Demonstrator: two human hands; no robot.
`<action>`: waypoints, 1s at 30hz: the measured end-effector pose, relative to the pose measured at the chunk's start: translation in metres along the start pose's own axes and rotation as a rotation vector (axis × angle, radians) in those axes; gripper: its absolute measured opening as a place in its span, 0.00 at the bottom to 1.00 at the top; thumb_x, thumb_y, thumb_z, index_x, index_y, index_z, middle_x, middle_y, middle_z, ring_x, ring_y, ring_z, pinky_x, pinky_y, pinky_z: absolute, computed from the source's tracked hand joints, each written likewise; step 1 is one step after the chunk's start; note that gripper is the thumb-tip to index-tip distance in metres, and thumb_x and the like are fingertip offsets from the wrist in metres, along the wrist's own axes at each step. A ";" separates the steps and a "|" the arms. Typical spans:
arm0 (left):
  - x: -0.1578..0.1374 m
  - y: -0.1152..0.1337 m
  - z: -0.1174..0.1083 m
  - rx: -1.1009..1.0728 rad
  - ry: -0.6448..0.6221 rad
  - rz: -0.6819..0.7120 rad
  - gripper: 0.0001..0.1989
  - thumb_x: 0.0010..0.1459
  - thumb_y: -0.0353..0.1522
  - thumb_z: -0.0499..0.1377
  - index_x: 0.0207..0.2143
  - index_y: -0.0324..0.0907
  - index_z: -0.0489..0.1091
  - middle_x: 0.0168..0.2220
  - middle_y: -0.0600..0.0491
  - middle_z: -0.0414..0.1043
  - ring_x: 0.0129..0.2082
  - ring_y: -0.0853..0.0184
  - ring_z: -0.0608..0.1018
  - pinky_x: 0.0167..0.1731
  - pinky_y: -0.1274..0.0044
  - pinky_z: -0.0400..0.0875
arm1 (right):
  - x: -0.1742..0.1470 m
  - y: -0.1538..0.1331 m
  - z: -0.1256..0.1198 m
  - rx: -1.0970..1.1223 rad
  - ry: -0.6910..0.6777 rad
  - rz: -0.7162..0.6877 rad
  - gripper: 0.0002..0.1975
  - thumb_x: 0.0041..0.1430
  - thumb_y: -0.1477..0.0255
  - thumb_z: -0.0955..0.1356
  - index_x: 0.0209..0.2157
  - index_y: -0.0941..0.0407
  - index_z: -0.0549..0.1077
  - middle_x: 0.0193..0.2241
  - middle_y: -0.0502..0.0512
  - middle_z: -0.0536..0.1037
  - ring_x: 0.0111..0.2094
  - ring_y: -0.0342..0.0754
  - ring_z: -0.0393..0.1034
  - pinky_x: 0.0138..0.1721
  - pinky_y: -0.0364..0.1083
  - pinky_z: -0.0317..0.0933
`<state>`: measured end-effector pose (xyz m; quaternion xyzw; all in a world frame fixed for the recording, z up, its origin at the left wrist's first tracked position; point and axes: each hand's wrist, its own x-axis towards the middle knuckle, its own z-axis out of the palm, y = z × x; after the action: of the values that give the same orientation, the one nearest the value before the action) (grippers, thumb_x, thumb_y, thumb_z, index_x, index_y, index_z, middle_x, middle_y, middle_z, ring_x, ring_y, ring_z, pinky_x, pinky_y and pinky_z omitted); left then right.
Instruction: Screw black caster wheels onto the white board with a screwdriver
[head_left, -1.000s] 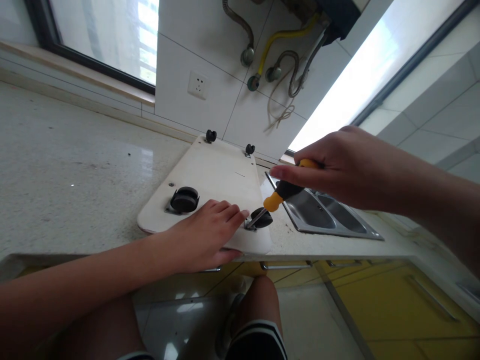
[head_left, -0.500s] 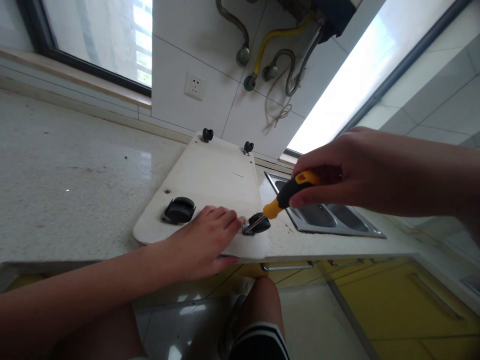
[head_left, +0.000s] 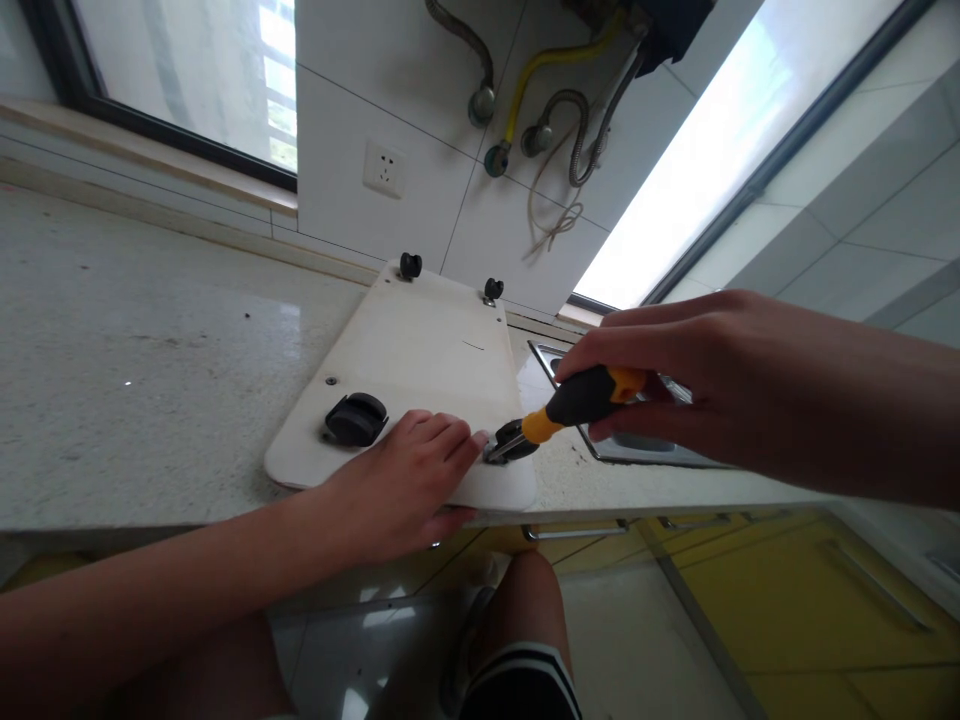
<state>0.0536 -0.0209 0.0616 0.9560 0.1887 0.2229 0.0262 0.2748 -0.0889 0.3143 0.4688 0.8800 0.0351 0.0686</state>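
A white board with rounded corners lies on the counter, black casters on its upper face. My left hand grips its front edge, fingers bent over the top and thumb down at the rim. Its fingertips are beside the near right caster. In my right hand is a yellow and black screwdriver, held at a slant. Its shaft runs down past that caster to the metal mounting plate; the tip's exact seat is too small to make out. The near left caster stands left of my left hand.
Two smaller-looking casters, a far left one and a far right one, sit at the board's back end near the tiled wall. A steel sink lies to the right, partly behind my right hand. Yellow cabinets are below the counter.
My right hand has shifted slightly lower, and the screwdriver leans flatter with its handle turned in the fingers. My left hand stays in place on the board.
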 end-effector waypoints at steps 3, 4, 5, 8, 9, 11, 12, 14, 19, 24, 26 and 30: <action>0.000 0.001 0.001 -0.006 -0.019 0.000 0.36 0.69 0.39 0.70 0.71 0.33 0.62 0.62 0.37 0.74 0.64 0.44 0.75 0.63 0.54 0.67 | 0.009 -0.003 0.007 -0.060 0.020 0.093 0.27 0.66 0.41 0.74 0.32 0.51 0.80 0.20 0.50 0.75 0.17 0.42 0.61 0.18 0.47 0.49; 0.000 0.001 0.003 -0.007 -0.029 0.001 0.36 0.69 0.39 0.70 0.71 0.33 0.62 0.62 0.37 0.75 0.64 0.44 0.75 0.63 0.54 0.67 | 0.013 -0.003 0.011 -0.076 0.028 0.127 0.33 0.66 0.36 0.71 0.27 0.52 0.77 0.17 0.49 0.70 0.16 0.42 0.57 0.17 0.47 0.47; 0.000 0.001 0.004 -0.006 -0.038 -0.001 0.36 0.69 0.39 0.70 0.71 0.33 0.62 0.62 0.36 0.75 0.64 0.44 0.76 0.63 0.54 0.67 | 0.015 -0.003 0.016 -0.090 0.028 0.156 0.38 0.66 0.32 0.67 0.24 0.52 0.74 0.15 0.49 0.67 0.15 0.41 0.54 0.17 0.48 0.45; -0.001 0.001 0.009 -0.001 -0.045 -0.013 0.34 0.69 0.38 0.70 0.70 0.34 0.63 0.62 0.36 0.75 0.63 0.44 0.76 0.63 0.54 0.68 | 0.016 -0.001 0.027 -0.086 0.014 0.203 0.42 0.66 0.28 0.63 0.22 0.53 0.74 0.14 0.50 0.67 0.15 0.41 0.54 0.17 0.47 0.45; -0.001 0.001 0.010 0.000 -0.039 -0.017 0.34 0.68 0.38 0.70 0.69 0.34 0.63 0.62 0.36 0.75 0.63 0.44 0.76 0.64 0.54 0.68 | 0.015 0.000 0.028 -0.073 0.018 0.193 0.41 0.65 0.29 0.64 0.25 0.53 0.77 0.16 0.50 0.70 0.15 0.42 0.56 0.16 0.46 0.45; -0.002 0.000 0.012 0.000 -0.028 -0.015 0.34 0.68 0.37 0.70 0.70 0.35 0.63 0.63 0.36 0.75 0.64 0.44 0.76 0.64 0.54 0.68 | 0.009 -0.001 0.024 -0.040 0.036 0.129 0.32 0.66 0.35 0.70 0.37 0.51 0.82 0.23 0.50 0.78 0.17 0.42 0.62 0.18 0.45 0.50; -0.003 0.000 0.013 0.003 -0.022 -0.014 0.34 0.69 0.37 0.70 0.70 0.35 0.63 0.63 0.36 0.75 0.64 0.44 0.76 0.65 0.54 0.67 | 0.007 -0.001 0.021 -0.025 0.039 0.087 0.25 0.67 0.41 0.74 0.42 0.49 0.82 0.28 0.50 0.81 0.19 0.42 0.65 0.20 0.45 0.53; -0.003 -0.001 0.012 0.013 -0.014 -0.008 0.34 0.69 0.37 0.69 0.70 0.35 0.62 0.62 0.36 0.75 0.64 0.44 0.76 0.65 0.54 0.67 | 0.003 -0.003 0.016 -0.017 0.028 0.018 0.15 0.65 0.56 0.79 0.47 0.47 0.81 0.35 0.49 0.85 0.23 0.42 0.69 0.24 0.45 0.56; -0.003 -0.004 0.011 0.002 -0.028 0.002 0.34 0.69 0.37 0.68 0.71 0.34 0.62 0.63 0.36 0.74 0.65 0.43 0.75 0.66 0.53 0.67 | 0.009 -0.003 0.029 -0.180 0.166 -0.030 0.27 0.70 0.42 0.71 0.33 0.52 0.78 0.19 0.49 0.74 0.17 0.42 0.58 0.21 0.45 0.44; -0.003 -0.006 0.016 -0.011 -0.040 -0.014 0.35 0.67 0.36 0.69 0.70 0.34 0.63 0.63 0.35 0.75 0.64 0.44 0.76 0.65 0.54 0.67 | 0.008 0.000 0.046 -0.253 0.208 0.079 0.39 0.73 0.36 0.63 0.21 0.55 0.71 0.13 0.49 0.63 0.15 0.39 0.50 0.20 0.45 0.40; -0.004 -0.006 0.019 0.004 -0.022 -0.018 0.35 0.67 0.36 0.69 0.71 0.36 0.63 0.64 0.35 0.75 0.64 0.44 0.76 0.65 0.55 0.68 | -0.004 0.003 0.041 -0.147 0.237 0.050 0.38 0.72 0.38 0.66 0.22 0.55 0.74 0.13 0.47 0.64 0.14 0.37 0.51 0.19 0.44 0.41; -0.005 -0.007 0.021 0.020 -0.001 -0.007 0.36 0.67 0.38 0.70 0.71 0.37 0.64 0.64 0.36 0.75 0.65 0.45 0.77 0.66 0.55 0.68 | -0.031 0.023 0.041 0.267 0.574 0.206 0.25 0.65 0.48 0.78 0.26 0.55 0.81 0.13 0.43 0.63 0.14 0.34 0.51 0.18 0.42 0.41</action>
<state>0.0564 -0.0158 0.0398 0.9557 0.1941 0.2205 0.0177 0.3165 -0.1019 0.2794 0.5311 0.8082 0.0568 -0.2481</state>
